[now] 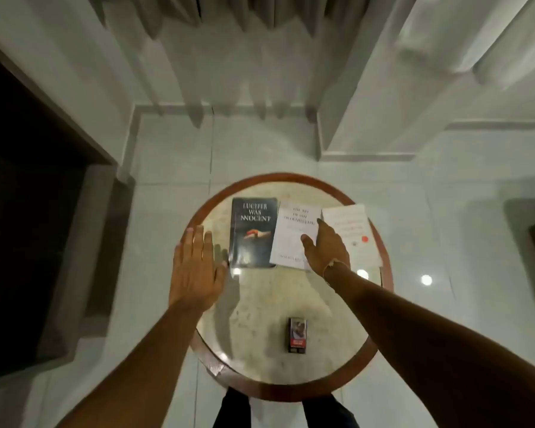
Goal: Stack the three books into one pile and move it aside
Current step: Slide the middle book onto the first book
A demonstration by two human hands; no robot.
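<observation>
Head view: the left hand (pixel 195 267) lies open and flat, fingers together, left of center over the table's edge, just beside the dark book (pixel 253 233) and holding nothing. The right hand (pixel 326 245), right of center, is open too, palm down with fingers spread over the seam between the middle book (pixel 294 234) and the right book (pixel 352 233); whether it presses on them is unclear, and it grips nothing.

Nothing is stacked yet. All three books lie flat in one row across the upper half of the table (pixel 260 304), edges touching or slightly overlapping, so the piling and the move aside both remain.

They look like thin paperbacks, one with a glossy dark cover, two matte white. The round tabletop is pale, polished and stone-like, with a reddish-brown wooden rim. A small box (pixel 297 335) sits low on it.
</observation>
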